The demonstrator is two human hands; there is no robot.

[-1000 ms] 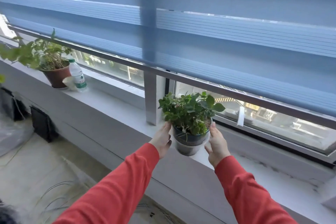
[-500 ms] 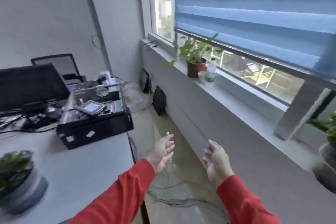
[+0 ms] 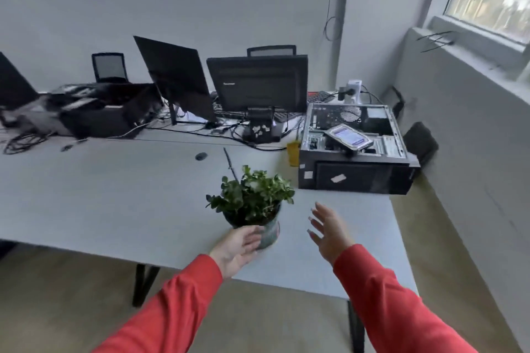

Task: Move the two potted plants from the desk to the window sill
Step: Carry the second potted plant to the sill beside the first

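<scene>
A potted plant [image 3: 252, 209] is standing upright on the white bench [image 3: 114, 195], near its front edge and left of the open computer case [image 3: 354, 152]. The left hand [image 3: 238, 246] is reaching in at the near-left side of the pot, its grip spread, with the fingers [image 3: 253, 239] lying against or just at the pot wall; the blur is hiding whether they are truly touching. To the right of the pot, the right hand [image 3: 329, 233] is hovering above the bench, apart from the pot, grip spread wide and empty. Both arms are wearing red sleeves [image 3: 395, 304]. Farther right of the plant, the window sill [image 3: 470, 46] is running along the wall.
</scene>
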